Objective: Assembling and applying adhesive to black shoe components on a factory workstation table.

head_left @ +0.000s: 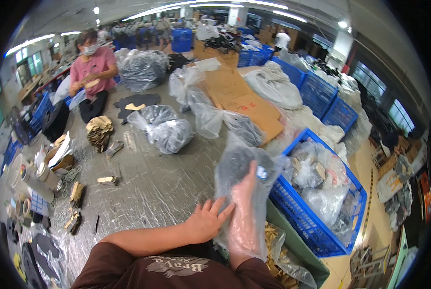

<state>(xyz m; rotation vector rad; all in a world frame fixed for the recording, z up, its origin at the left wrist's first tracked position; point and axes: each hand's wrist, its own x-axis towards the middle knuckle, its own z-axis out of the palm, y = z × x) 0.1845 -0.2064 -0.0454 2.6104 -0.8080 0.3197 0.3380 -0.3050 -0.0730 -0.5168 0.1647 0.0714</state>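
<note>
- Brown shirt (pixel 128 269) fills the lower edge, with a forearm coming from each sleeve.
- Right hand (pixel 243 190) is inside a clear plastic bag (pixel 223 176), the plastic reaching back over its forearm. Through the cloudy, shiny plastic I cannot tell whether it is gripping anything.
- Left hand (pixel 208 217) lies with its fingers spread, fingertips against the near left side of the bag.
- The bag is at the right side of the table (pixel 138 204), and dark pieces (pixel 237 160) show through its far end.
- Just right of the bag, a blue crate (pixel 302 224) holds more clear bags; nearer the person, a green bin (pixel 302 248) holds tan pieces (pixel 271 239).
- Beyond the bag lie a tied clear bundle (pixel 169 132) and brown cardboard (pixel 242 94).
- Farther left stand a tan-and-dark stack (pixel 100 132) and a white tub (pixel 47 176).
- Across the table, a masked co-worker (pixel 94 67) in pink holds a pale piece (pixel 91 83).
</note>
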